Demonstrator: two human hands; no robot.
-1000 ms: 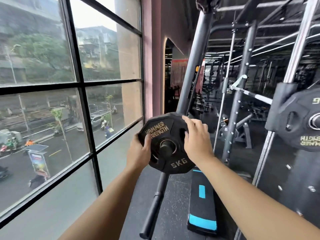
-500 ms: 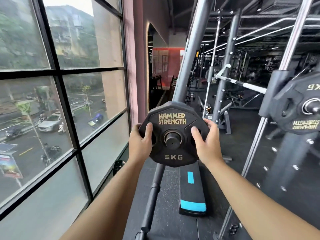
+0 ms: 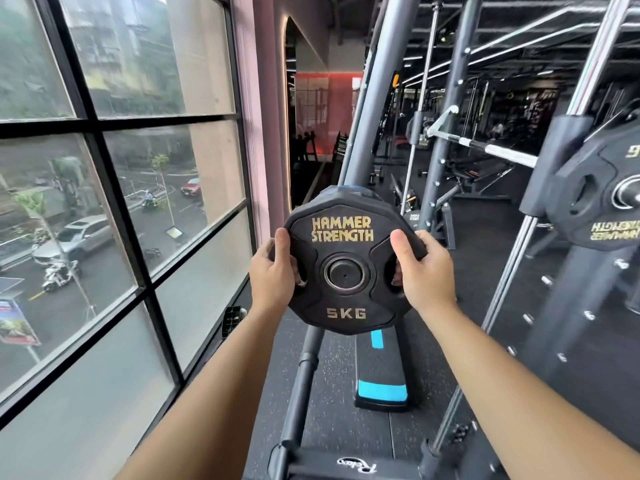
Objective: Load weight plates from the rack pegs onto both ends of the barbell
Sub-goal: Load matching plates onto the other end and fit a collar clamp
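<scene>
Since a second ago the weight plate point(image 3: 346, 301) has turned from a slant to level, so its gold lettering reads straight, and the right hand point(image 3: 424, 271) has shifted to its right edge. The plate sits between both hands. The left hand point(image 3: 273, 275) grips the left edge, thumb on the front, fingertips showing through the grip hole; the right grips likewise. A round peg end point(image 3: 345, 273) fills the centre hole. A second plate's rim point(image 3: 346, 194) shows just behind, before a slanted grey post point(image 3: 370, 116). A black-and-blue bench point(image 3: 381, 372) lies on the floor below.
</scene>
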